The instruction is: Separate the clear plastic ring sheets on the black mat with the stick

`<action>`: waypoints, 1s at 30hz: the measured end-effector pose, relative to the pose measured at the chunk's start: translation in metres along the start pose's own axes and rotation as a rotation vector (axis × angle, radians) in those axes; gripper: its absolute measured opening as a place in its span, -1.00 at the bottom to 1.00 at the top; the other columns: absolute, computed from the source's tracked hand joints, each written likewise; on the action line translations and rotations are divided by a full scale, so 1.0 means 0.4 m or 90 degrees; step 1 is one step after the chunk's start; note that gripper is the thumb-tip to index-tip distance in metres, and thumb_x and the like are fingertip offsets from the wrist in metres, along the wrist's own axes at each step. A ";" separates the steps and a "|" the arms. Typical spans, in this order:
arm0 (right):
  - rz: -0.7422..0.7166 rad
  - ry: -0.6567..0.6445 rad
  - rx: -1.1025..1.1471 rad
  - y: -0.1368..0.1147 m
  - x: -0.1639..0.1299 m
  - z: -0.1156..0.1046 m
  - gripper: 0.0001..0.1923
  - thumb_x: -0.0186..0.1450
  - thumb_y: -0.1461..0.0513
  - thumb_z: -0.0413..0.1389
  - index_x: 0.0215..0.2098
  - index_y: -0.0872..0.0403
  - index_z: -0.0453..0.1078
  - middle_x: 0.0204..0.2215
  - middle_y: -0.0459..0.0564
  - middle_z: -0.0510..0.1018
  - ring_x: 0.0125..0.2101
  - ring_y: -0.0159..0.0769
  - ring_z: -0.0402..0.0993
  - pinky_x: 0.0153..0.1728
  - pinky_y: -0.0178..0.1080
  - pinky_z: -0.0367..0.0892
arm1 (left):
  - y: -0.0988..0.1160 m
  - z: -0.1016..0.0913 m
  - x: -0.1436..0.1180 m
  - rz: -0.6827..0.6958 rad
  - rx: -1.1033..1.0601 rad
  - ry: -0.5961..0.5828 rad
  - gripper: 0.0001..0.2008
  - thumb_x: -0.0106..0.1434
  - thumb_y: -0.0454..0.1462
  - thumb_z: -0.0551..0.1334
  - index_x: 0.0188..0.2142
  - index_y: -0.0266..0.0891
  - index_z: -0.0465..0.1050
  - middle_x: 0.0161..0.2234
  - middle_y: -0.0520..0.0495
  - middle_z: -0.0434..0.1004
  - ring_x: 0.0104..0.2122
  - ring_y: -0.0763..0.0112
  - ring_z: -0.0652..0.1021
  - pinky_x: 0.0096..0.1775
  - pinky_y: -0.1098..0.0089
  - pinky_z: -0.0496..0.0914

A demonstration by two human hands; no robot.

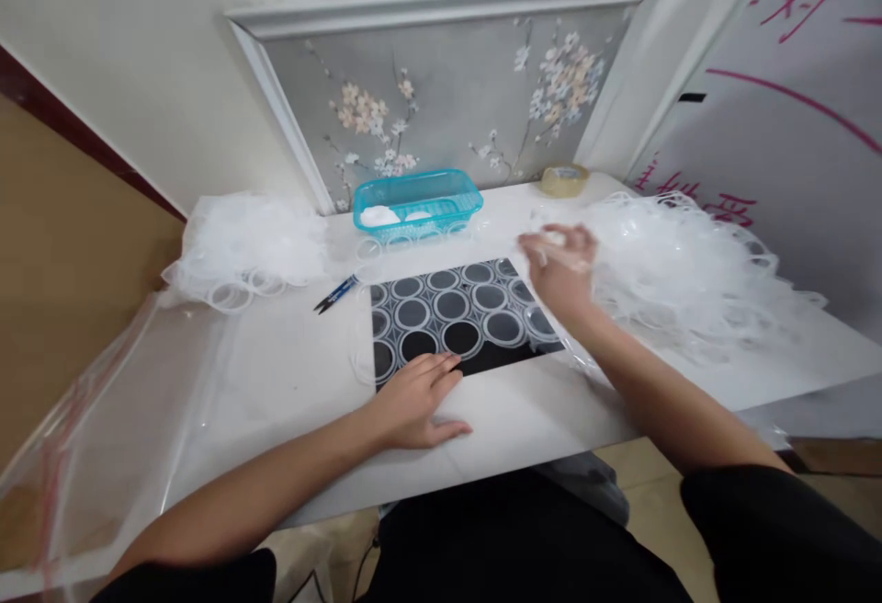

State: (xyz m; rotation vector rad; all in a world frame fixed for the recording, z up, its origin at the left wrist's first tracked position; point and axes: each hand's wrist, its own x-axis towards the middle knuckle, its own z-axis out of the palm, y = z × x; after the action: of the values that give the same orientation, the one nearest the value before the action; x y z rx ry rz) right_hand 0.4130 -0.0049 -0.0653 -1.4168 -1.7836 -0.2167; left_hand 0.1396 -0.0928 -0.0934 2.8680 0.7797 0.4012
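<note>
Broadly, your two hands work over a white tabletop (276, 382) under a clear plastic sheet.

Largest: a loose heap of clear plastic rings (689, 263) lies just beyond and outward of your right hand (561, 263). That hand is at the heap's near edge with its fingers curled; it appears to pinch a ring or two, though motion blur hides exactly what it grips. A second, smaller heap of clear rings (248, 240) sits well beyond your left hand (417, 401), toward the far outer side.

Next: a black rectangular mat (496, 355) lies between your hands, its near edge touching your left fingertips. Rows of clear rings (451, 306) already lie flat on it, side by side; the row nearest you looks incomplete. Your left hand rests flat and spread, palm down, holding nothing and seemingly steadying the mat.

Smaller: a turquoise slotted plastic basket (417, 203) stands beyond the mat, holding white round pieces. A roll of tan tape (565, 180) sits beyond your right hand, by the wall. Small blue-handled snips (336, 293) lie beyond your left hand, just outward of the mat.

Judged step: picking a ring from the heap for the mat. The next move calls for freeing a single ring from the tangle and laying it flat in an open spot without nudging its neighbours.
</note>
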 end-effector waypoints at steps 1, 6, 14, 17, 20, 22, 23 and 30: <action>0.062 0.062 0.008 0.019 0.017 -0.013 -0.75 0.34 0.24 -0.05 -0.26 0.02 0.49 -0.24 0.02 0.61 0.00 -0.04 0.37 0.15 0.22 -0.04 | -0.002 0.000 -0.001 0.002 0.001 0.003 -0.39 0.24 0.09 0.20 0.03 -0.38 0.33 0.11 -0.39 0.34 0.12 0.02 0.36 0.11 0.07 0.28; 0.079 -0.182 0.286 0.011 -0.082 -0.050 -0.74 0.32 0.15 0.01 -0.36 0.06 0.51 -0.31 0.04 0.62 -0.22 -0.13 0.52 -0.15 -0.09 0.39 | 0.012 -0.002 0.021 0.044 0.030 0.027 -0.55 0.37 -0.03 0.11 0.01 -0.39 0.34 0.11 -0.35 0.34 0.12 0.08 0.37 0.11 0.12 0.30; 0.106 -0.257 0.383 -0.021 -0.182 -0.027 -0.74 0.31 0.12 0.04 -0.34 0.00 0.56 -0.33 -0.01 0.65 -0.18 -0.11 0.54 -0.11 -0.07 0.41 | 0.043 0.028 0.124 0.100 0.095 -0.009 -0.43 0.36 0.07 0.06 -0.01 -0.47 0.33 0.15 -0.49 0.27 0.19 -0.04 0.29 0.14 0.08 0.26; 0.101 -0.259 0.374 -0.010 -0.176 -0.024 -0.75 0.31 0.11 0.05 -0.33 -0.03 0.57 -0.32 -0.03 0.65 -0.12 -0.10 0.53 -0.04 -0.04 0.39 | 0.036 0.052 0.144 0.097 0.112 0.009 -0.45 0.37 0.05 0.05 -0.02 -0.46 0.33 0.09 -0.48 0.35 0.14 -0.02 0.36 0.13 0.09 0.28; 0.098 -0.268 0.370 -0.007 -0.180 -0.021 -0.75 0.31 0.10 0.05 -0.33 -0.05 0.58 -0.31 -0.05 0.65 -0.11 -0.11 0.53 0.00 -0.03 0.36 | 0.031 0.062 0.145 0.097 0.113 0.019 -0.50 0.39 0.00 0.04 -0.03 -0.46 0.33 0.09 -0.47 0.35 0.12 -0.01 0.37 0.11 0.11 0.30; 0.099 -0.270 0.364 -0.008 -0.184 -0.019 -0.75 0.31 0.11 0.05 -0.32 -0.05 0.58 -0.31 -0.05 0.65 -0.11 -0.10 0.52 0.01 -0.02 0.35 | 0.030 0.060 0.143 0.099 0.104 0.013 -0.53 0.40 -0.03 0.04 -0.04 -0.46 0.33 0.09 -0.46 0.34 0.13 -0.01 0.36 0.11 0.11 0.30; 0.101 -0.269 0.358 -0.007 -0.185 -0.019 -0.75 0.31 0.11 0.06 -0.31 -0.04 0.58 -0.30 -0.05 0.65 -0.10 -0.09 0.52 0.01 -0.01 0.35 | 0.030 0.058 0.142 0.099 0.099 0.011 -0.55 0.40 -0.04 0.04 -0.04 -0.45 0.33 0.09 -0.46 0.35 0.13 0.00 0.36 0.11 0.10 0.30; 0.090 -0.275 0.333 -0.001 -0.188 -0.015 -0.78 0.31 0.14 0.07 -0.31 -0.05 0.57 -0.32 -0.04 0.65 -0.08 -0.08 0.50 -0.01 -0.01 0.36 | 0.029 0.056 0.141 0.086 0.074 0.007 -0.58 0.39 -0.05 0.06 -0.05 -0.42 0.32 0.09 -0.44 0.35 0.16 0.01 0.32 0.13 0.08 0.28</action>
State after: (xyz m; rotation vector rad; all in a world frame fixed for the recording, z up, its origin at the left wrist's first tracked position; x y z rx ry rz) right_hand 0.4173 -0.0632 -0.1127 -1.2495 -1.8766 0.6313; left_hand 0.1984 -0.0751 -0.1000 3.0410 0.6332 0.4005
